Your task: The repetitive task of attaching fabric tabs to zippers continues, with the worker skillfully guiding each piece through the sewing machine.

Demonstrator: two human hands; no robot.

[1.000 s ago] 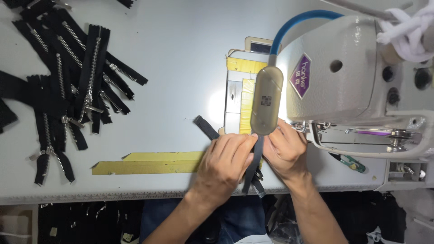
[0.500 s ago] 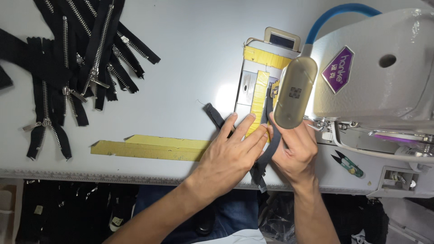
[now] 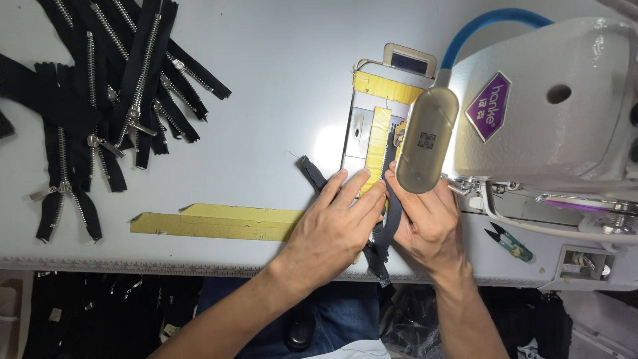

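My left hand [image 3: 334, 226] lies flat on a black zipper piece [image 3: 388, 219], pressing it to the table beside the metal plate [image 3: 362, 129] of a white sewing machine [image 3: 551, 100]. Fingers reach toward the yellow tape strip on that plate. My right hand [image 3: 428, 223] pinches the same black strip from the right, just under the machine's oval lamp [image 3: 425, 141], which hides the needle area. Another end of the black piece [image 3: 310, 170] sticks out to the left of my left hand.
A heap of black zippers with metal teeth [image 3: 106, 100] lies at the table's far left. A long yellow tape strip [image 3: 216, 223] runs along the front edge. Small green thread snips [image 3: 508, 240] rest to the right, under the machine arm.
The view has shifted, moving the machine and hands slightly right. Both hands have pushed the black strip further toward the plate, the left fingers stretching out flatter.
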